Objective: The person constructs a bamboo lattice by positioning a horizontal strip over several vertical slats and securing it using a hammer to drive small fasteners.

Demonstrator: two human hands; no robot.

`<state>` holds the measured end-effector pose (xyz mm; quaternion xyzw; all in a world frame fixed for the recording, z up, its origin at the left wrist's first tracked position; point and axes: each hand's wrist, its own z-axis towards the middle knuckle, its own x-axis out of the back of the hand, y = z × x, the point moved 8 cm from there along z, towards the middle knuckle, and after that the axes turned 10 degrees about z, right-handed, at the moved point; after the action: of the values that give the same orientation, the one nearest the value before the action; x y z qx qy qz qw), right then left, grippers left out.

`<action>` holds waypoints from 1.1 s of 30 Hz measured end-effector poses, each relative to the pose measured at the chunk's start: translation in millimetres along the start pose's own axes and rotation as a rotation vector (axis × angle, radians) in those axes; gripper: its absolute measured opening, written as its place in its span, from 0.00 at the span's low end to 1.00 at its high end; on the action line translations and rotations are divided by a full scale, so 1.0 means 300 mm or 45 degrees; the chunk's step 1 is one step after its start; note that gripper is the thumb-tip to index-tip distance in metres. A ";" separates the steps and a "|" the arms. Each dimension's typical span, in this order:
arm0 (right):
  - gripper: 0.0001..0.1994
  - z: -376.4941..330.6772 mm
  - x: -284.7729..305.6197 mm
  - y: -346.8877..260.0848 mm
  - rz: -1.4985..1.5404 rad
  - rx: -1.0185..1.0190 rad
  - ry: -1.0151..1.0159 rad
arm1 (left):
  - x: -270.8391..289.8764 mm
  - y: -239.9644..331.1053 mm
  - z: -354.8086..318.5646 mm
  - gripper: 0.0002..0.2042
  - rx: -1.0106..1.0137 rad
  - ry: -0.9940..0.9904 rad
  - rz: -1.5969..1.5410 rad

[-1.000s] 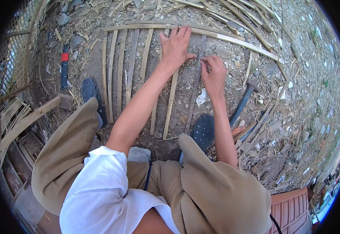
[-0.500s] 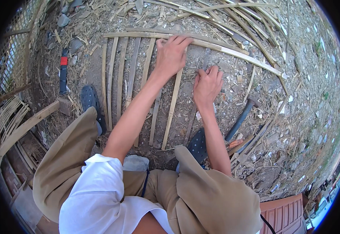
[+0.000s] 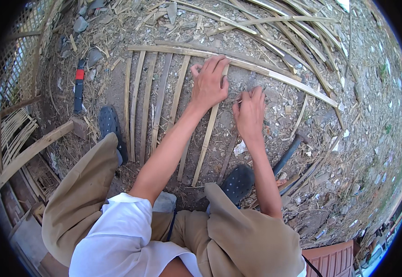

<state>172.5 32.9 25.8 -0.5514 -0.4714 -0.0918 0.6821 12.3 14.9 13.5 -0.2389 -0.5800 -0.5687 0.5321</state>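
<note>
A long, bowed wooden crosspiece (image 3: pixel 302 87), flat and palest near its right end, lies on gritty, stony soil (image 3: pixel 330 184), with narrow, rough slats (image 3: pixel 148 108) along its near side. The left hand (image 3: pixel 210 83) bends its fingers over the crosspiece; apart from it, the right hand (image 3: pixel 250 111) curls on the crosspiece's near side, and whether either grips cannot be told.
</note>
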 end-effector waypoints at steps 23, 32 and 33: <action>0.09 0.292 0.002 0.060 0.867 -0.006 0.210 | 0.015 -0.049 -0.013 0.26 0.168 0.021 -0.145; 0.12 0.282 -0.009 0.039 0.892 0.068 0.138 | 0.017 -0.049 -0.018 0.28 0.149 0.033 -0.141; 0.11 0.279 -0.018 0.048 0.948 0.043 0.144 | 0.019 -0.049 -0.018 0.27 0.146 0.049 -0.128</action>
<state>133.5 106.5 7.8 -0.6679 -0.2018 0.1398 0.7027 -0.6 4.7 11.4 -0.1677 -0.6125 -0.5649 0.5268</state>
